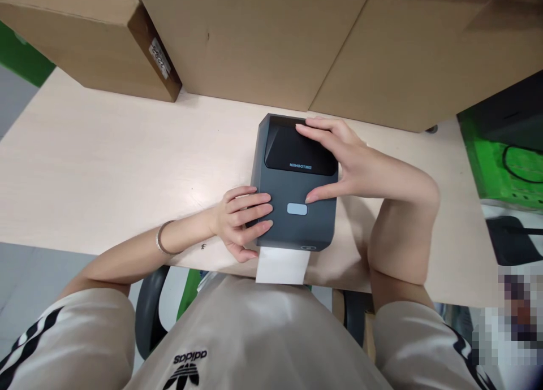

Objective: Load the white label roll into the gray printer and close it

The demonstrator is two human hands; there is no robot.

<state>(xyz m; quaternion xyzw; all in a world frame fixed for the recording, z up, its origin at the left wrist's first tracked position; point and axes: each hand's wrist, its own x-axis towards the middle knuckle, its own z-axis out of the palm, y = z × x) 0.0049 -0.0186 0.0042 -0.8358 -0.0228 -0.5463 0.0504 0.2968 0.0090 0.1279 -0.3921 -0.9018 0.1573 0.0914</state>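
Printer (288,185): dark grey, resting on the desk (106,135), between the near edge and the large cardboard panels (254,39) at the back; marked NIIMBOT in light blue letters.
Black cover (282,148): placed at the far part of the printer's top, partly hidden under the right fingers.
Light blue button (297,208): set in the nearer part of the top, just beside the right thumb.
White paper (282,267): coming out from the printer's near side, reaching over the desk edge.
Left hand (244,220): laid over the left edge of the printer, with fingers slightly apart on the top and thumb lower, near the paper.
Right hand (333,155): spread over the right side, with fingertips at the far end of the cover and thumb stretched away from them.
Pressure of both hands: not possible to tell from this view.
Bracelet (159,238): worn on the left forearm.
Cardboard box (80,45): standing at the far left of the desk, with a white label (159,58) on the side.
Black armrest (146,313): visible below the near desk edge, at left.
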